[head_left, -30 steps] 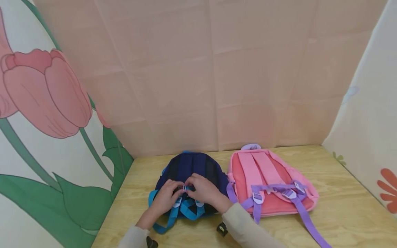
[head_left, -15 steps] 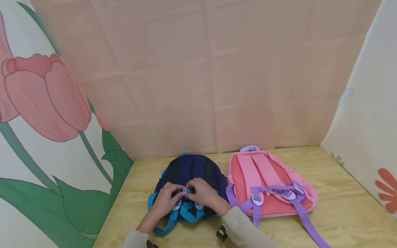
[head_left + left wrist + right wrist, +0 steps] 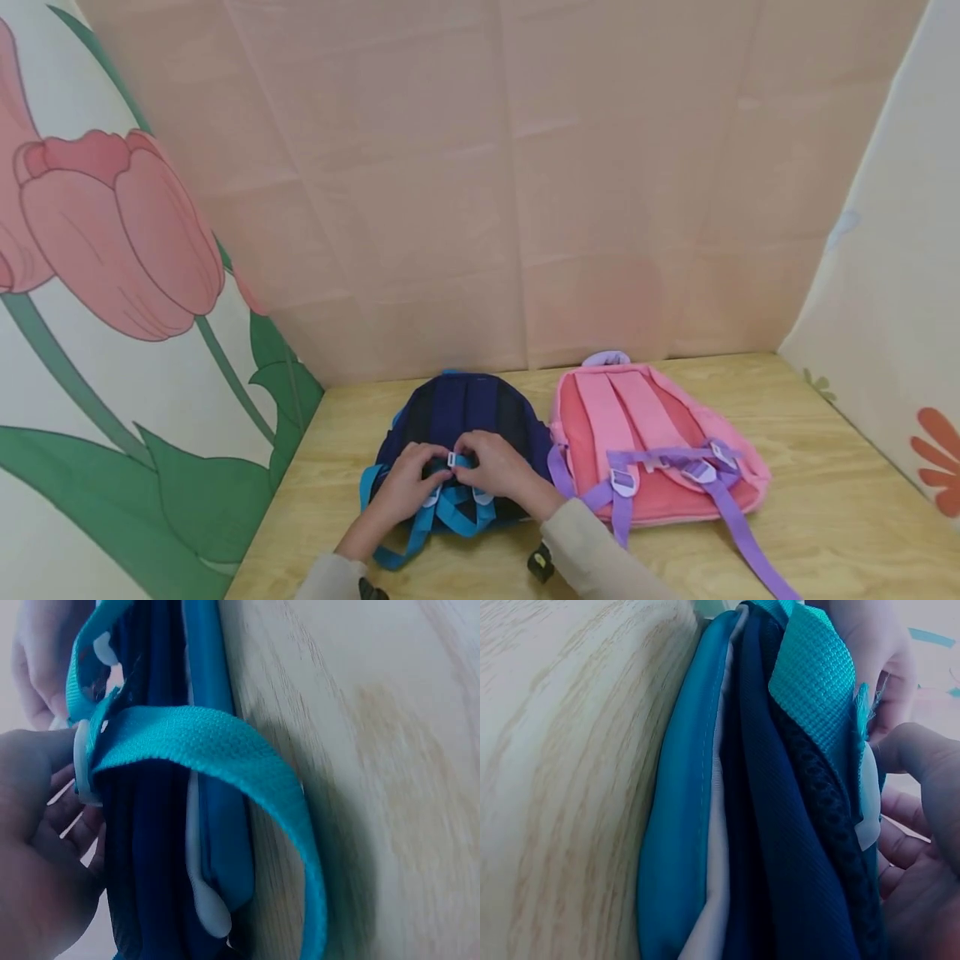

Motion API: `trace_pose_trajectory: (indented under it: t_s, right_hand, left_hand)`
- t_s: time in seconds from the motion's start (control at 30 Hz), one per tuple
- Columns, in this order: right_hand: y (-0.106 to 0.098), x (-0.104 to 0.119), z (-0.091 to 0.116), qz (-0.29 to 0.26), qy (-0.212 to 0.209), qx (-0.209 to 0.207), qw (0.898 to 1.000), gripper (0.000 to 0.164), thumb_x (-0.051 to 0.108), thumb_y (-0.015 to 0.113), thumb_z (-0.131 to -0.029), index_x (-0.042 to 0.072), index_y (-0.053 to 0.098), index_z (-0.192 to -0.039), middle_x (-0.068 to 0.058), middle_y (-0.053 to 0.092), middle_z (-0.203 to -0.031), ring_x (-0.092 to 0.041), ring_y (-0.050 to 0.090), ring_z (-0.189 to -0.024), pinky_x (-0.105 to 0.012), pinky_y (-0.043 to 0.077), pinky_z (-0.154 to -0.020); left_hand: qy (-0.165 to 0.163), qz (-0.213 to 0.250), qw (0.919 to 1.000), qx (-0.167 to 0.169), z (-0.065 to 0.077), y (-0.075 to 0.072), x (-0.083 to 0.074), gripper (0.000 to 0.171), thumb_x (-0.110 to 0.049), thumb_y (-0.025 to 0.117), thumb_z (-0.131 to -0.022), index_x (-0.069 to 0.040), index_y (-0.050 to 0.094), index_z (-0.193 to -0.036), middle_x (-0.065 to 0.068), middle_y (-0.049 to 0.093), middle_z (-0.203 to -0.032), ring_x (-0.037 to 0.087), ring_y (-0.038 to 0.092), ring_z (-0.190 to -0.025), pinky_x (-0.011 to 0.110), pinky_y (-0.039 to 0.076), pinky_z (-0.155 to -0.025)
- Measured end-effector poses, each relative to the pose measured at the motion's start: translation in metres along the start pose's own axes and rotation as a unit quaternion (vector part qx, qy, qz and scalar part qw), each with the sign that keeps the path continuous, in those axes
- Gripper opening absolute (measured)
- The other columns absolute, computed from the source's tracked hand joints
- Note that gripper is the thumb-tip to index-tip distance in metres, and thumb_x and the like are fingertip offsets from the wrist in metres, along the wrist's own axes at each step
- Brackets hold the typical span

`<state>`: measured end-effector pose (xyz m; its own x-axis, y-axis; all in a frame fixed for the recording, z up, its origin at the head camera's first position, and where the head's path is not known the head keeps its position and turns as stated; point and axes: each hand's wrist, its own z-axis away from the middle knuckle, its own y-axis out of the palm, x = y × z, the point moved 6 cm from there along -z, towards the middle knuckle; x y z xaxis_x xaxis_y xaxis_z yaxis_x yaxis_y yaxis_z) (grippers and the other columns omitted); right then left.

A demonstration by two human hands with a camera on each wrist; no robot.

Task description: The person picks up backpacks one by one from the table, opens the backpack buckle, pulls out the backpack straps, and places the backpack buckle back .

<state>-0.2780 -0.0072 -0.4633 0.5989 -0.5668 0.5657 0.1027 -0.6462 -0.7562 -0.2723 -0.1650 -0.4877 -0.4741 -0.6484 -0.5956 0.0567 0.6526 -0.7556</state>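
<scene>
A dark navy backpack (image 3: 465, 408) lies back side up on the table, its blue webbing straps (image 3: 457, 512) looped toward the front edge. Over its middle, a small white buckle (image 3: 452, 459) on a short blue strap is held between both hands. My left hand (image 3: 408, 485) pinches at the buckle's left side with thumb and index finger. From the other side, my right hand (image 3: 497, 468) pinches the strap close to the buckle. White strap adjusters show beside the left hand (image 3: 37, 840) and the right hand (image 3: 930, 810) in the wrist views; the pinched buckle is mostly hidden there.
A pink backpack (image 3: 637, 433) with purple straps (image 3: 738, 533) lies directly to the right, close against the navy one. Under both is a wooden table (image 3: 840, 500). A beige sheet (image 3: 510, 208) hangs behind, with flower-printed sheets at left and right.
Both hands stay over the navy backpack's middle with slight finger shifts. The white buckle between the fingertips shows more clearly now. The pink backpack has not moved.
</scene>
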Motion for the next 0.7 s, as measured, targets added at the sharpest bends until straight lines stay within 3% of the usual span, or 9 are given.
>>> trace_pose_trajectory:
  t_s: [0.33,0.53,0.7]
  right_hand:
    - [-0.0039,-0.0035,-0.0003,-0.011,0.006,0.000,1.000,0.014,0.014,0.077,-0.086,0.012,0.069,-0.097,0.001,0.065,-0.089,-0.011,0.057,-0.078,-0.025,0.052,-0.072]
    - [-0.0019,-0.0048,0.0020,-0.013,0.005,0.006,1.000,0.012,0.015,0.077,-0.087,0.012,0.069,-0.096,0.002,0.064,-0.089,-0.010,0.057,-0.078,-0.025,0.052,-0.073]
    - [-0.0062,-0.0047,0.0020,-0.007,-0.006,-0.001,1.000,0.013,0.015,0.077,-0.086,0.010,0.070,-0.096,-0.002,0.066,-0.089,-0.015,0.060,-0.080,-0.027,0.053,-0.074]
  left_hand:
    - [-0.005,-0.046,0.9989,-0.006,-0.0044,0.0062,-0.0003,0.020,-0.023,0.072,-0.096,-0.016,0.068,-0.114,-0.005,0.067,-0.109,0.013,0.055,-0.100,0.033,0.051,-0.086]
    - [-0.007,-0.029,0.9996,0.000,-0.0017,0.0078,0.0010,0.019,-0.021,0.072,-0.096,-0.016,0.068,-0.114,-0.005,0.069,-0.108,0.013,0.057,-0.100,0.032,0.052,-0.086]
    - [0.013,-0.016,0.9998,-0.007,-0.0049,0.0069,-0.0008,0.020,-0.020,0.072,-0.095,-0.015,0.068,-0.114,-0.005,0.068,-0.107,0.013,0.058,-0.100,0.032,0.053,-0.086]
